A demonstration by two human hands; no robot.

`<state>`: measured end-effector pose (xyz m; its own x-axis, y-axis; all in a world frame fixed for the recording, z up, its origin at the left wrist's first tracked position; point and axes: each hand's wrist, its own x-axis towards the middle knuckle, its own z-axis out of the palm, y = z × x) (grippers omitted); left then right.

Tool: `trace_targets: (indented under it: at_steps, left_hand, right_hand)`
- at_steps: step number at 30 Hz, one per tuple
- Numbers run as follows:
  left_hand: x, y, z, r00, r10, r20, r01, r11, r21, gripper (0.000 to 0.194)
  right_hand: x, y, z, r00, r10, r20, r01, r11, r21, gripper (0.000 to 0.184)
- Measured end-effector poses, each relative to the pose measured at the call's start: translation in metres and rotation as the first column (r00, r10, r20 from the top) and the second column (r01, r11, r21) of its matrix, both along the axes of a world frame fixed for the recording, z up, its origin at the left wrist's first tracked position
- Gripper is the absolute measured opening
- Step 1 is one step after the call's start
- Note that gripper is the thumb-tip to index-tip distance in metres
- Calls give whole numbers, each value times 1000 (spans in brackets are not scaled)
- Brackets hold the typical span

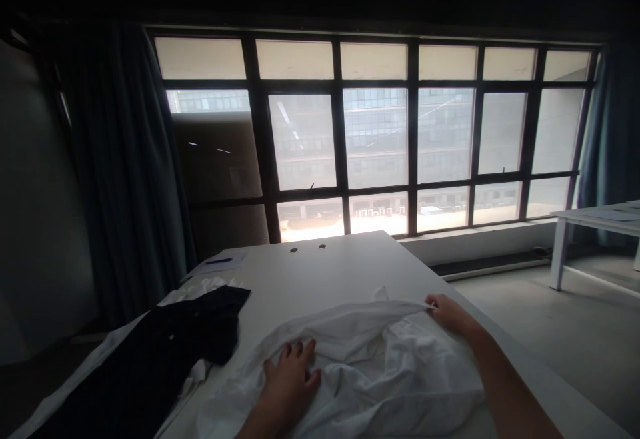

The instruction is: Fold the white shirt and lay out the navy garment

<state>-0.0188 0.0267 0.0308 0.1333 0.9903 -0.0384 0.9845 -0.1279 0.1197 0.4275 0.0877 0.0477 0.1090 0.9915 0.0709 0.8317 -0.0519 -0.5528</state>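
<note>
A crumpled white garment (350, 372) lies spread over the near part of the white table; its exact kind I cannot tell. My left hand (293, 376) rests on its left side, palm down with the fingers spread. At the garment's far right corner, my right hand (445, 312) pinches the edge of the cloth between thumb and fingers and pulls it taut. Loose folds bunch up between the two hands. To the left of my left hand, a black garment (165, 346) with light buttons lies over other white cloth (197, 376).
The white table (350, 266) has two round holes near its far end. Papers with a dark pen (219, 260) lie at its far left. Beyond stand large windows (375, 139) and a dark curtain (125, 172). Another white table (590, 219) is at the right.
</note>
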Motion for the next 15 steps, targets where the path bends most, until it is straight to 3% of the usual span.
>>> trace_targets:
  at_steps: [3,5,7,9,11,13,15]
  left_hand:
    - [4,-12,14,999,-35,-36,34,999,-27,52]
    - [12,-22,19,996,-64,-57,61,997,-53,46]
    - [23,-32,19,992,-105,-71,99,991,-86,44]
    - [35,-40,16,984,-161,-78,151,980,-127,44]
    - [47,-44,9,973,-222,-70,206,961,-185,45]
    - [55,-46,-1,965,-259,-50,240,941,-240,46]
    - [61,-46,-12,961,-274,-19,258,924,-283,46]
  right_hand:
    - [8,-5,29,999,-27,-33,29,997,70,20]
    - [3,-10,49,989,-115,-89,126,983,132,25]
    - [-15,-17,67,954,-223,-200,263,942,207,24]
    - [-44,-26,84,914,-217,-344,319,907,275,20]
    - [-78,-38,98,891,-21,-453,191,923,334,17]
    - [-109,-53,105,886,150,-439,13,938,347,13]
    - [-132,-69,106,846,418,-332,-355,905,234,13]
